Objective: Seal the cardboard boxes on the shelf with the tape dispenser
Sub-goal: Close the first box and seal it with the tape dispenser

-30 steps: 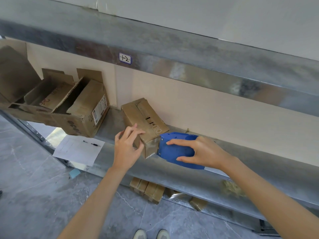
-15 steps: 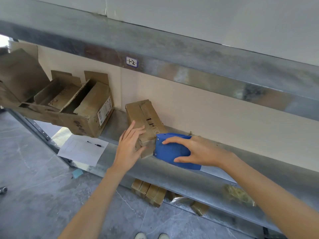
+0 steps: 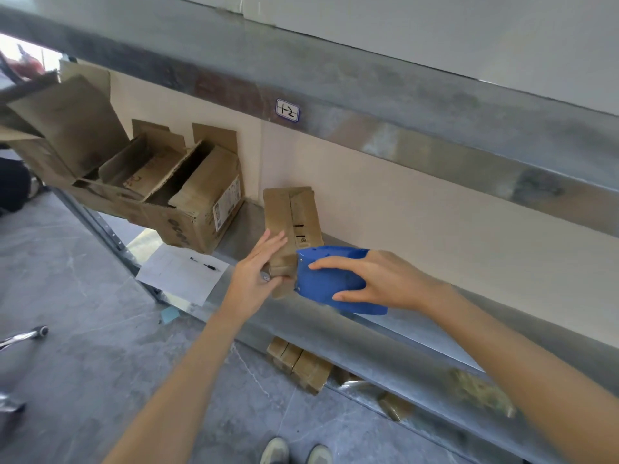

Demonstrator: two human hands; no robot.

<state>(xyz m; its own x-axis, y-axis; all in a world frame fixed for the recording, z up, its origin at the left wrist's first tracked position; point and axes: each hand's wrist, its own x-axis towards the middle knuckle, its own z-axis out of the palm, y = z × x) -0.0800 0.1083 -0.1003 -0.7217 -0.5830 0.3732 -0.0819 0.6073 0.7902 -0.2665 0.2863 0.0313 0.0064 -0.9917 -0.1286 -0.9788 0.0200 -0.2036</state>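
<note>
A small brown cardboard box (image 3: 294, 216) stands on the metal shelf (image 3: 418, 333), its closed flaps facing me with a seam down the middle. My left hand (image 3: 258, 272) holds its near left corner, fingers laid along the top and thumb under the front edge. My right hand (image 3: 378, 279) grips a blue tape dispenser (image 3: 321, 283), whose front edge touches the near right end of the box.
A larger open cardboard box (image 3: 187, 199) with raised flaps sits to the left on the shelf. A white sheet with a pen (image 3: 182, 272) lies at the shelf's front edge. An upper shelf beam (image 3: 368, 105) hangs overhead. Small boxes (image 3: 301, 363) lie on the floor below.
The box has turned so its seam runs straighter away from me. My left hand slid along its left side, and the dispenser stayed pressed at its near end.
</note>
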